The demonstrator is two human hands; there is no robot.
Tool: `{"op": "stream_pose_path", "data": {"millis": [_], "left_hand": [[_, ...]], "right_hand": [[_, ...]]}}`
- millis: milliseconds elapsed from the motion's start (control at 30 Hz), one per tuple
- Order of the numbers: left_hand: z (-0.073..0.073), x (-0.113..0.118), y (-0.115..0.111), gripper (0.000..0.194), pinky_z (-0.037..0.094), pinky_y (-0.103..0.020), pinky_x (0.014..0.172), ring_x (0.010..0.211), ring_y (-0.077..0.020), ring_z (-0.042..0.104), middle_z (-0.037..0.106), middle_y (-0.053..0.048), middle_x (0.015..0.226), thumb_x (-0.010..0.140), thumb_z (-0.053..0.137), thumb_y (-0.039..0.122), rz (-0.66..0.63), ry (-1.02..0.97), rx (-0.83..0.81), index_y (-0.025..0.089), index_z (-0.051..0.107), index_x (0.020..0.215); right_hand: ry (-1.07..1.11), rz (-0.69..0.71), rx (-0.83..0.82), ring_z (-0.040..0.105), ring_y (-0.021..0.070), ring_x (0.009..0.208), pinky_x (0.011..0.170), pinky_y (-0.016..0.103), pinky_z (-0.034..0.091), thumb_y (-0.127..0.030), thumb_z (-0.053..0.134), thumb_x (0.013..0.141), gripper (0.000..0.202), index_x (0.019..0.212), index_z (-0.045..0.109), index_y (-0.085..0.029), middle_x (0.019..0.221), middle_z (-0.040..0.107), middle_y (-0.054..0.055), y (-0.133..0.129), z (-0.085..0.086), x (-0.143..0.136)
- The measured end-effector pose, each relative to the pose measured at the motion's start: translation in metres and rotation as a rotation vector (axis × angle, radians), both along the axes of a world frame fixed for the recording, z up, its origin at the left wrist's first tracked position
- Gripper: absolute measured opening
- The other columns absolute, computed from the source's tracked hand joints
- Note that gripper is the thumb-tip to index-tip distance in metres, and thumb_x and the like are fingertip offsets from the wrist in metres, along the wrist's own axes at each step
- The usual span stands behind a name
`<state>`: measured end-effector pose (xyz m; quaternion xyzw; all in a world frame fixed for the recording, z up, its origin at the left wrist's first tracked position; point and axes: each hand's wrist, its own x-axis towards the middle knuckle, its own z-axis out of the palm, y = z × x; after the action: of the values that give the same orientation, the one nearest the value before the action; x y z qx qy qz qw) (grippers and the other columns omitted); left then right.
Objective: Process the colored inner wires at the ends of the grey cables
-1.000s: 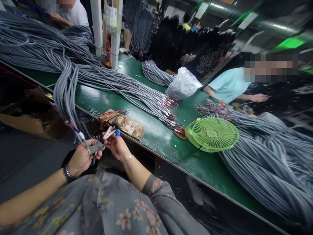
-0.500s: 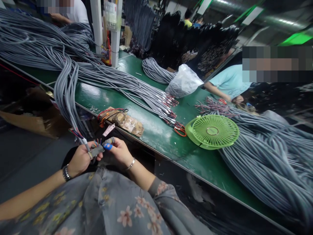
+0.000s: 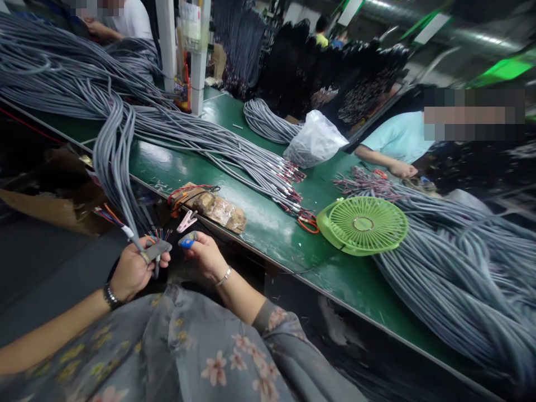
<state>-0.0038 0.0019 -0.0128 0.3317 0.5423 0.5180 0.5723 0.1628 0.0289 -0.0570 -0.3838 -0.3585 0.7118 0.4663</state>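
My left hand [image 3: 133, 269], a grey wrapping on its thumb, is closed around a grey cable [image 3: 134, 240]. Thin coloured wires [image 3: 159, 234] fan out above that thumb. Another bunch of coloured wires [image 3: 109, 215] sticks out of a white-banded end further left. To the right, a short gap away from the wires, my right hand [image 3: 208, 258] is pinched, with blue and grey wrappings on its fingertips. Whether anything small is between those fingertips is hidden. A pink clip [image 3: 186, 221] is just above, at the table edge.
Grey cables [image 3: 113, 139] hang over the edge of the green table [image 3: 188, 162]. A taped block [image 3: 215, 209], orange-handled scissors [image 3: 309, 221] and a green fan [image 3: 363, 223] lie along it. More cables [image 3: 460, 268] fill the right side. A co-worker in light blue [image 3: 397, 137] sits opposite.
My hands have moved apart, the right one away from the wires. The coloured wires in my left hand now spread out in view, and the other wire bunch has swung left.
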Motion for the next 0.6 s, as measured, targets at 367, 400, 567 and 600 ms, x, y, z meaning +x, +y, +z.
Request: {"op": "stream_pose_path", "data": {"millis": [367,400,567,600], "left_hand": [[0.016,0.013,0.003,0.029,0.048,-0.023,0.043,0.044,-0.0139,0.061,0.071,-0.002,0.05,0.044,0.098,0.033,-0.002,-0.058,0.007,0.022,0.075,0.059],[0.015,0.014,0.004,0.029,0.048,-0.023,0.043,0.044,-0.0139,0.061,0.071,-0.002,0.05,0.044,0.098,0.033,-0.006,-0.06,0.008,0.021,0.075,0.058],[0.004,0.015,0.003,0.029,0.051,-0.024,0.047,0.047,-0.0149,0.063,0.073,-0.004,0.052,0.047,0.099,0.035,-0.06,-0.017,0.026,0.021,0.074,0.055],[0.002,0.014,0.002,0.029,0.051,-0.025,0.047,0.047,-0.015,0.063,0.073,-0.004,0.053,0.049,0.099,0.037,-0.076,0.0,0.037,0.022,0.074,0.055]], "right_hand": [[0.091,0.028,-0.143,0.052,0.011,0.059,0.058,0.024,0.049,-0.074,0.085,0.094,0.057,0.083,0.071,-0.02,0.073,0.067,-0.001,0.025,0.012,-0.001],[0.084,0.041,-0.11,0.051,0.0107,0.059,0.058,0.024,0.049,-0.076,0.088,0.09,0.059,0.081,0.07,-0.02,0.071,0.066,-0.002,0.023,0.011,-0.002],[0.057,0.065,-0.021,0.048,0.0106,0.057,0.058,0.027,0.048,-0.069,0.106,0.065,0.061,0.075,0.068,-0.022,0.064,0.06,-0.005,0.011,0.002,-0.006],[0.052,0.052,0.001,0.048,0.0111,0.058,0.058,0.027,0.047,-0.066,0.108,0.063,0.059,0.074,0.069,-0.022,0.064,0.061,-0.005,0.01,0.002,-0.005]]}}
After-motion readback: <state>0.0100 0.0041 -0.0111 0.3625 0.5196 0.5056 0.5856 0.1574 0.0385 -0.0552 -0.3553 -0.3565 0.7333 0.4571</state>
